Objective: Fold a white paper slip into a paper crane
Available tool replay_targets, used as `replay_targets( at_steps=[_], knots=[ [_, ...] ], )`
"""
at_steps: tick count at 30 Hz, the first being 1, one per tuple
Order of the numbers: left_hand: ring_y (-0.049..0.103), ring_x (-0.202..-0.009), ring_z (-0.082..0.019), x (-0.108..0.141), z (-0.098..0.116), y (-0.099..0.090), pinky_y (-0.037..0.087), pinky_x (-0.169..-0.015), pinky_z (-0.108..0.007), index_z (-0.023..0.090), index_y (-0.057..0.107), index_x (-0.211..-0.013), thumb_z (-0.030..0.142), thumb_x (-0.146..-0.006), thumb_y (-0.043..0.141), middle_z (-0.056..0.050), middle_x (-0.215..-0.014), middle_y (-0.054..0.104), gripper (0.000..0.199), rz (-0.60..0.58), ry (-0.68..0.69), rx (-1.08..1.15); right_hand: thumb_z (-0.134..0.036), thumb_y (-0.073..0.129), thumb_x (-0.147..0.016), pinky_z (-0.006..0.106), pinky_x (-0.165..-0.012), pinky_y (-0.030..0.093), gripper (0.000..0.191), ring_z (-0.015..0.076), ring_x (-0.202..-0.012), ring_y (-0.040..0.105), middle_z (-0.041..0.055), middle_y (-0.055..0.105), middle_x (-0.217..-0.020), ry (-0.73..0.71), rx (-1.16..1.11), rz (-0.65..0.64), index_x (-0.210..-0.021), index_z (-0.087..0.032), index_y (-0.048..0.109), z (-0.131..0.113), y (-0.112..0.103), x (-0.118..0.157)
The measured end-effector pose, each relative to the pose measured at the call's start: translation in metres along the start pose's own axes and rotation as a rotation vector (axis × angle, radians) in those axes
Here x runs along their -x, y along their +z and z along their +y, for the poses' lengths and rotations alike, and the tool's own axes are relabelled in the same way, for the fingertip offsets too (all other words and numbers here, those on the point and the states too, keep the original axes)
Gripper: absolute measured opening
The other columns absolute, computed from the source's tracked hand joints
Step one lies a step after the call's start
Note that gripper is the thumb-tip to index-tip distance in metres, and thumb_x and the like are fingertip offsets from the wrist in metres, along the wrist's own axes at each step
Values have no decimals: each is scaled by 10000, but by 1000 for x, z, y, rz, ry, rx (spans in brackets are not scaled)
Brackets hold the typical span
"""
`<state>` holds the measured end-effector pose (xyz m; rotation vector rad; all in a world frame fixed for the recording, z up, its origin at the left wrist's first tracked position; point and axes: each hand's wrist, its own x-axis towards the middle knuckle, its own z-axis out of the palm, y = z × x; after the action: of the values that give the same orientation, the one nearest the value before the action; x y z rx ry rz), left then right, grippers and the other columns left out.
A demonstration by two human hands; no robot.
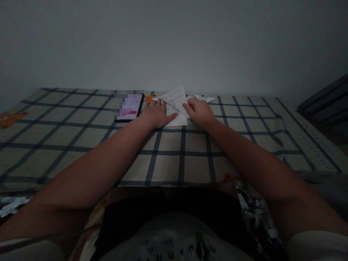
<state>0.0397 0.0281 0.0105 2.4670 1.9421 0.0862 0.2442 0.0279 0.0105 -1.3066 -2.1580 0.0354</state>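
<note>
A white sheet of paper [175,99] with printed lines lies partly folded on the checked tablecloth, one pointed flap angled up and away. My left hand [157,114] rests flat with its fingers spread, pressing the paper's left part, the thumb reaching across its lower edge. At the right edge my right hand [199,111] has its fingers curled, with thumb and forefinger pinching the paper. Just behind my right hand sits a pointed white folded-paper piece [204,98], partly hidden by it.
A phone [129,107] with a lit screen lies left of my left hand. The checked tablecloth [168,159] covers the table, which meets a grey wall [174,43] at the back. A dark slatted object [328,103] stands at the far right.
</note>
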Motion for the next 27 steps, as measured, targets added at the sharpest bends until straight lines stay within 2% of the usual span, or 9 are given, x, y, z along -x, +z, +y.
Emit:
replay_targets(
  at_steps=[5, 10, 18, 27],
  knots=[
    [253, -1585, -445, -1, 0, -1, 215, -1261, -572, 49, 348, -1621, 788, -946, 264, -253, -1705, 290, 1005, -16, -4, -14, -325, 521, -1013, 349, -676, 315, 296, 209, -714, 514, 71, 627, -770, 10, -19, 25, -739, -214, 520, 2, 1, 0],
    [292, -1562, -457, -1, -1, -1, 248, -1239, -590, 33, 359, -1609, 793, -942, 283, -273, -1674, 345, 1014, 4, 11, -12, -331, 542, -998, 342, -666, 324, 322, 202, -687, 489, 48, 574, -707, 83, -63, 48, -700, -222, 486, 6, 3, -3],
    [301, -1557, -462, -3, -2, 0, 253, -1239, -585, 74, 384, -1602, 806, -930, 307, -246, -1653, 396, 996, 17, 21, 6, -314, 546, -993, 345, -699, 371, 365, 207, -712, 498, 47, 551, -702, 144, -105, 52, -657, -233, 428, 9, 4, -6],
    [305, -1550, -471, -3, 0, -2, 262, -1233, -598, 47, 366, -1608, 807, -920, 323, -264, -1664, 367, 1026, 2, 2, 10, -294, 555, -966, 360, -733, 408, 366, 198, -704, 488, 34, 524, -680, 198, -174, 31, -631, -231, 424, 11, 3, -10]
  ],
)
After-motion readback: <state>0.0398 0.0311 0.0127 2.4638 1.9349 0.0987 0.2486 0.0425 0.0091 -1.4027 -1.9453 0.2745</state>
